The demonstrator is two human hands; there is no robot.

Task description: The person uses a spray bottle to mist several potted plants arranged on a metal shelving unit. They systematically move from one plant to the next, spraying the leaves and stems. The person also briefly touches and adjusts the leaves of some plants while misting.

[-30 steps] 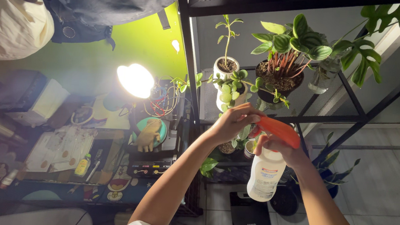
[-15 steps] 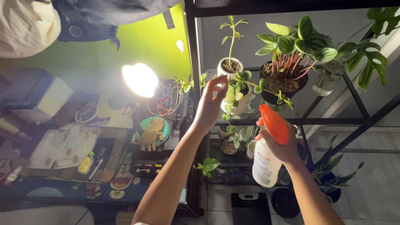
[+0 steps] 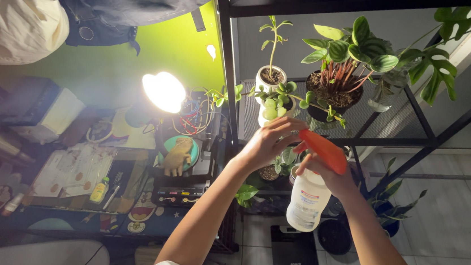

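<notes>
Beside a cluttered counter [image 3: 41, 212] lit by a round glowing lamp [image 3: 163, 91], a black metal shelf rack [image 3: 226, 75] with thin square posts and mesh panels carries a row of potted plants. On its upper tier, a dark round pot [image 3: 329, 104] of coarse soil holds a plant with red stems and striped oval leaves; to its right a clear glass vessel [image 3: 383, 94] holds a cutting with deeply split leaves. A small white cylindrical pot [image 3: 269, 76] holds one thin upright seedling, and just in front a trailing plant [image 3: 275, 104] with plump round leaves spills outward. Lower tiers hold more small pots, partly hidden.

In front of the rack, the right hand [image 3: 328, 177] grips a translucent plastic spray bottle [image 3: 306, 201], its fingers clenched around the neck below the smooth orange trigger head [image 3: 325, 150], nozzle pointing left toward the plants. The bottle hangs upright in mid-air, well above the pale tiled floor [image 3: 454, 225]. The left hand [image 3: 266, 143] is raised just beside the nozzle, fingers [image 3: 284, 125] loosely curled and touching the orange tip, grasping nothing else.

On the counter lie papers, a small yellow bottle [image 3: 98, 190] and a teal dish [image 3: 180, 150] with a tan figure.
</notes>
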